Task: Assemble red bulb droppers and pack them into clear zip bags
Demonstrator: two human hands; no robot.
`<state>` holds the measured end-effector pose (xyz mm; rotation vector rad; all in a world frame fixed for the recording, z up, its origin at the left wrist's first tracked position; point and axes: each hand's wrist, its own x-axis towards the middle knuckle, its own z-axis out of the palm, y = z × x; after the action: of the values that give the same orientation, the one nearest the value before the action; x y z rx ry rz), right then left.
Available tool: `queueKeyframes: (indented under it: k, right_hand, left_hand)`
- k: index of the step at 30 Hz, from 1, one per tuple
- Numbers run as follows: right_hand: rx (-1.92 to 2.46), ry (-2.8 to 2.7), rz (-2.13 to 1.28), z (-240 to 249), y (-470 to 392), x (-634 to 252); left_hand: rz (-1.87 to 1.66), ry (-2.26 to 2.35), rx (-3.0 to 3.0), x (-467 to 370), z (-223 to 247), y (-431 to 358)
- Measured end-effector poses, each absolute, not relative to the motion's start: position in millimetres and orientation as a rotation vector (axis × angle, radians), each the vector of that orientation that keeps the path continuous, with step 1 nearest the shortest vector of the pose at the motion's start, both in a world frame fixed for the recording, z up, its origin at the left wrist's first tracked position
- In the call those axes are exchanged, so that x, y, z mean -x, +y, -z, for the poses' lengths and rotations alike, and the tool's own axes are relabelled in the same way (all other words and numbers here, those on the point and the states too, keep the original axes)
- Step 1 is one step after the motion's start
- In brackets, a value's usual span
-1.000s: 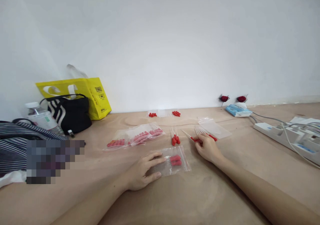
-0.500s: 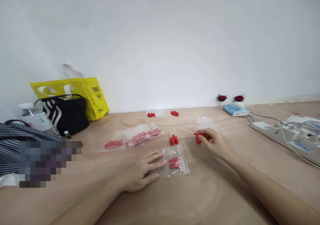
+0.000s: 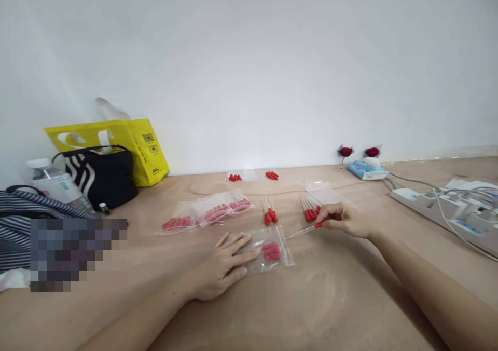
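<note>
My left hand [image 3: 223,269] lies flat with its fingers spread, its fingertips on a clear zip bag [image 3: 254,265]. Inside that bag is a cluster of red-tipped sticks [image 3: 271,251]. My right hand [image 3: 344,219] is closed in a pinch on the red end of a thin red-tipped stick [image 3: 319,225]. The pale shaft of this stick points left, its far end close to the bag's right edge. Just beyond the right hand is a fanned group of red-tipped sticks [image 3: 310,214]. A smaller group [image 3: 269,217] lies to its left, behind the bag.
Filled bags [image 3: 220,213] overlap at centre left. Red pieces [image 3: 271,175] lie by the wall, and a flat clear bag [image 3: 321,189] behind the right hand. A power strip [image 3: 439,211] with cables and a blue tissue pack [image 3: 367,171] stand right; a yellow bag [image 3: 151,159] and bottle [image 3: 56,182] left.
My right hand has moved right and nearer to me, bringing the stick away from the fanned group; its shaft now points toward the zip bag. My left hand has stayed in place.
</note>
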<state>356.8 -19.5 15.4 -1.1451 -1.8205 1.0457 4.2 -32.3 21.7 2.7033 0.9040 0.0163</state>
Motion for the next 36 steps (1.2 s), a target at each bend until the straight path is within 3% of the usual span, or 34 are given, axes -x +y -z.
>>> queueKeyframes:
  k: [11,21,27,32,36]
  right_hand:
    - [1.036,-1.889,-1.026,3,-21,-314]
    - [1.07,-1.612,-1.208,16,-24,-257]
    - [1.17,-1.535,-1.023,22,-23,-244]
    - [1.168,-1.535,-1.263,16,-27,-252]
    - [1.207,-1.555,-1.247,12,-30,-252]
  left_hand:
    - [-0.091,0.942,-2.686,-3,-18,-32]
    - [-0.171,0.904,-2.687,-3,-14,-31]
    - [-0.141,0.941,-2.668,-4,-17,-33]
    - [-0.128,0.962,-2.665,-4,-17,-33]
    - [-0.136,0.964,-2.652,-5,-19,-34]
